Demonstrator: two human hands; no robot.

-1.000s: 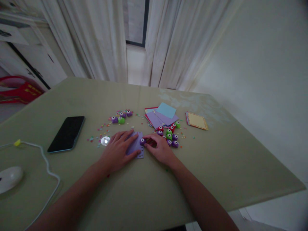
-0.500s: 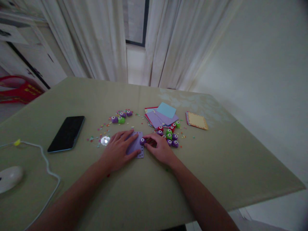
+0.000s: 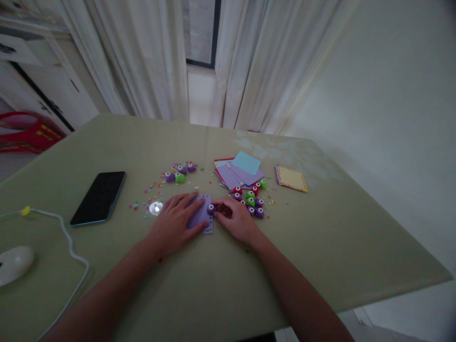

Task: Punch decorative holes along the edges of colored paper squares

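Observation:
My left hand [image 3: 174, 221] lies with fingers spread over a light purple card [image 3: 198, 219], pressing it to the table. Small punched holes run along the card's edges. At the card's right edge, a small purple paper punch [image 3: 211, 209] with an eye on top is pinched between the thumb and fingers of my right hand [image 3: 237, 221]. Just beyond that hand sits a cluster of red, green and purple punches [image 3: 251, 201], partly hidden by its knuckles. Tiny paper bits surround a shiny clear round piece [image 3: 156, 208] beside my left hand.
More punches [image 3: 180, 177] stand farther back among confetti. Behind the cluster lie loose coloured cards [image 3: 245, 164]; a stack of yellow-topped cards [image 3: 291, 178] is to the right. A black tablet [image 3: 99, 197], a white cable [image 3: 69, 237] and a white mouse [image 3: 16, 264] occupy the left.

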